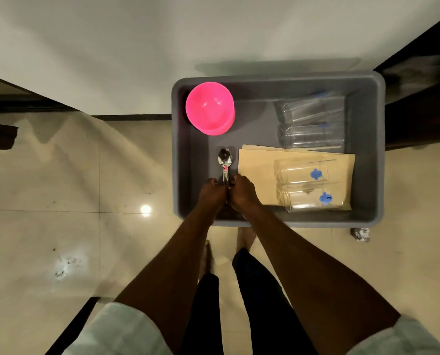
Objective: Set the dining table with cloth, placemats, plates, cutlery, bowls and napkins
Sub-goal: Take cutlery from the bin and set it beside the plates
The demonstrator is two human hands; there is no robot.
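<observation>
1. My left hand [212, 192] and right hand [242, 192] are together inside the grey tub [367, 221], at its near-left part, fingers curled around the handles of a bundle of steel spoons [225, 160].
2. The spoon bowls point away from me, toward the far wall of the tub, and lie just left of the tan placemats [260, 175].
3. The placemats lie flat on the tub floor, stacked, in the near-right part.
4. Two clear glasses with blue marks [308, 185] lie on their sides on top of the placemats.
5. Two more clear glasses [312, 124] lie on their sides in the far-right corner.
6. A stack of pink bowls [210, 108] leans tilted in the far-left corner.
7. The tub stands on the tiled floor [85, 175], against a white wall [162, 34].
8. A crumpled paper scrap [360, 234] lies on the floor just beside the tub's near-right corner.
</observation>
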